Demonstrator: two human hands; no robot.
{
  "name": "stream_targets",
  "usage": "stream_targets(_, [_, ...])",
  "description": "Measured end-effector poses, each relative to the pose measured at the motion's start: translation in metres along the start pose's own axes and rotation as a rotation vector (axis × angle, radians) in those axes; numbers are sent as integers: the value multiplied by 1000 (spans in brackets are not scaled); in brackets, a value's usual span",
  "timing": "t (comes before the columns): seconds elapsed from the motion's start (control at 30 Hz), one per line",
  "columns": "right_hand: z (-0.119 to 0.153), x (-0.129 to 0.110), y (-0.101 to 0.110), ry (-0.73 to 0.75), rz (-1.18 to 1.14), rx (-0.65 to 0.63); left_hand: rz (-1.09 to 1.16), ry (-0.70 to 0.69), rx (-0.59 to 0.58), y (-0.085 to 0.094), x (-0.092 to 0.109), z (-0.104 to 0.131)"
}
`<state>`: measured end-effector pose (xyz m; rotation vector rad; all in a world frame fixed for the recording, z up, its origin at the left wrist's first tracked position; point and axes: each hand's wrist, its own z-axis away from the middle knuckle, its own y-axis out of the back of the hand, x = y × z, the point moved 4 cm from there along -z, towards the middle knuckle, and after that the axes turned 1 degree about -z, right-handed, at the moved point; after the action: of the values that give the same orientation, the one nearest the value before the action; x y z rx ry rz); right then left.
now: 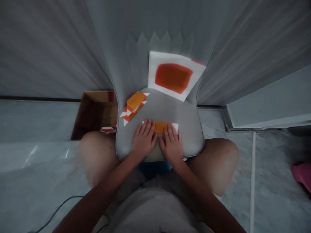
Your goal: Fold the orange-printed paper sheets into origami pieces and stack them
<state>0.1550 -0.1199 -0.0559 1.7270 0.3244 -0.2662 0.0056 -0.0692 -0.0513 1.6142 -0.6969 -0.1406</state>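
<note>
A folded strip of paper [159,127], orange in the middle with white ends, lies flat near the front of a grey chair seat [167,111]. My left hand [144,137] rests on the strip's left part, fingers stretched out and pressed flat. On its right part lies my right hand [172,142], also flat, with the fingers extended. Both thumbs point inward below the orange middle. My fingers cover part of each end. Left of the strip, folded orange, red and white paper pieces [134,105] sit on the seat, partly overlapping.
A white sheet with a red-orange square [173,77] leans against the chair's backrest. An open cardboard box [94,110] stands on the floor at the left, with red and white paper [109,128] in it. A cable [59,207] and a pink object [302,174] lie on the floor.
</note>
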Motion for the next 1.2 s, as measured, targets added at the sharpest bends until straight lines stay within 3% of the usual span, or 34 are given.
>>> stream_targets(0.2, [6, 5, 4, 22, 51, -69, -118, 62, -109, 8, -3, 3])
stream_targets(0.47, [21, 19, 10, -43, 77, -40, -95, 70, -70, 8, -6, 6])
stream_targets(0.63, [5, -13, 32, -50, 84, 26, -56, 55, -65, 8, -7, 7])
stream_targets(0.8, [-28, -54, 10, 83, 12, -122, -48, 34, -77, 7, -9, 9])
stream_targets(0.93, [-25, -34, -8, 64, 2, -204, -34, 71, -68, 7, -7, 8])
stream_targets(1.07, [1, 6, 3, -3, 85, -142, 5, 78, -48, 9, -5, 7])
stream_targets(1.2, [16, 21, 8, -24, 128, -104, 0, 93, -40, 9, -5, 7])
